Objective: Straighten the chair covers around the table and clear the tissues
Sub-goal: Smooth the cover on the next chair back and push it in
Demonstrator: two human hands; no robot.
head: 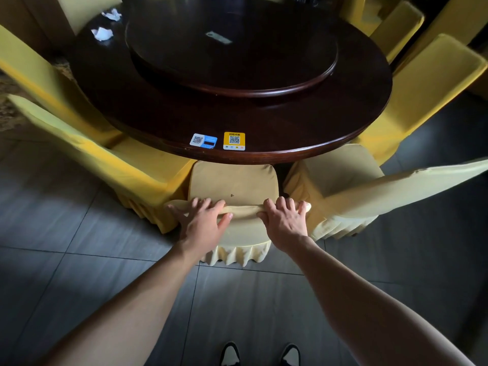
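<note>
Head view: both hands [202, 220] [284, 220] grip chair cover [232, 186] top edge; dark round table [169, 112], grey tile floor [66, 260].

I see the pale yellow fabric chair cover [232, 186] on the near chair, tucked under the table edge, its top edge bunched and its pleated skirt hanging. Two crumpled white paper tissues [101, 33] [112, 14] lie far left on the tabletop.

Dim room, glare on table [303, 120], dark vignetted corners, wide-angle edge distortion
</note>
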